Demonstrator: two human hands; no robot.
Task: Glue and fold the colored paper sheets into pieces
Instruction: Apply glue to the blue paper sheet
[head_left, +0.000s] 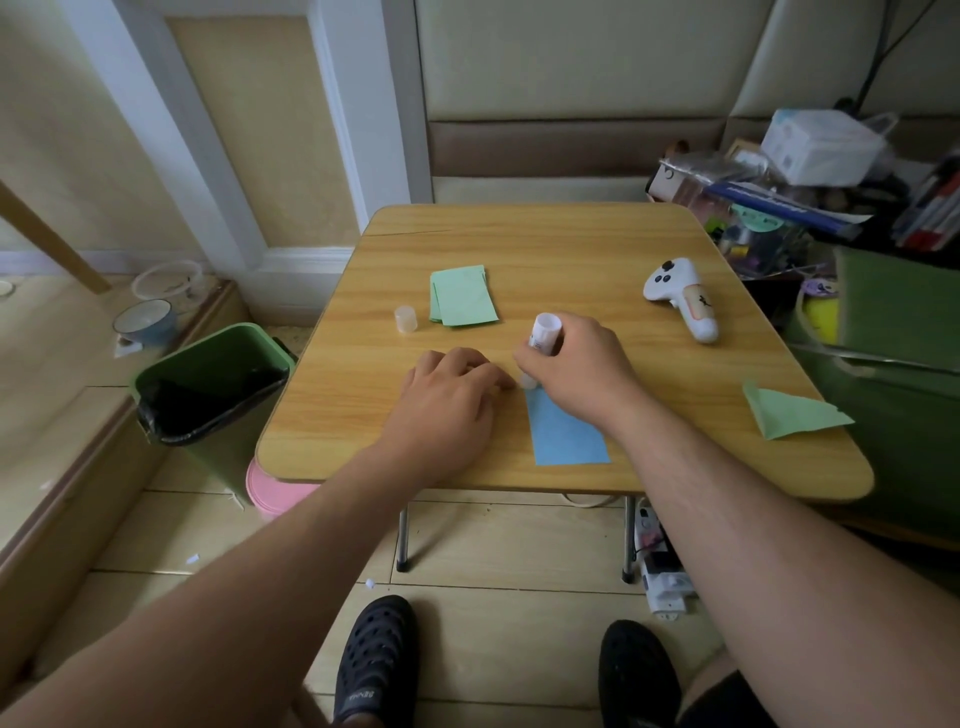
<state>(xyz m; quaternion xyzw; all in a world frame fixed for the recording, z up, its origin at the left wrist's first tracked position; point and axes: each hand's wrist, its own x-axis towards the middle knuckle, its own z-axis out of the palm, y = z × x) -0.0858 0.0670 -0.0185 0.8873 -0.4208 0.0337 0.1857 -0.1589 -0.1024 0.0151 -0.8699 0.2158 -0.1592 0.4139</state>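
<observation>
Left to right. Glue cap (405, 318) off, standing on the table (545, 234), far-left of the work. Just right of it, a stack of green sheets (462, 296), flat and unfolded — looks like stock still to do.

Left hand (452, 400) lies knuckles-up at the left of the blue sheet (569, 431), fingers curled down toward its top-left corner; probably pinning it, but the fingertips are hidden, so can't confirm whether it holds anything.

Right hand (576, 364) is wrapped around the glue stick (543, 338), tip down on the top edge of the blue sheet. Sheet lies flat near the front edge, no fold visible yet.

Far right: one folded green piece (792, 413) by the table edge, well apart from the rest. White controller (683, 299) behind it, not part of the job.

Status estimate: one piece done, blue sheet at the gluing step, fold pending, green stack untouched. Early in the run.
</observation>
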